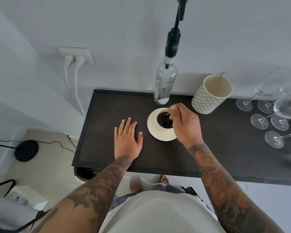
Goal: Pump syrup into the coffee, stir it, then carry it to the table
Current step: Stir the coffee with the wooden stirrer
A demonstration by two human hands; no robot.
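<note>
A cream cup of black coffee (164, 119) stands on a cream saucer (154, 133) on the dark counter (107, 135). My right hand (186, 123) hovers over the cup's right side, fingers pinched on a thin wooden stir stick (168, 113) whose tip dips into the coffee. My left hand (128, 137) lies flat on the counter, fingers spread, just left of the saucer and apart from it. Behind the cup stands a clear glass syrup bottle (165, 83) with a tall black pump on top.
A patterned cream holder (208, 98) with one more stick stands right of the bottle. Several wine glasses (275, 115) crowd the counter's right end. Two white plugs sit in a wall socket (76, 55). A black lamp base (26, 150) rests on the floor at left.
</note>
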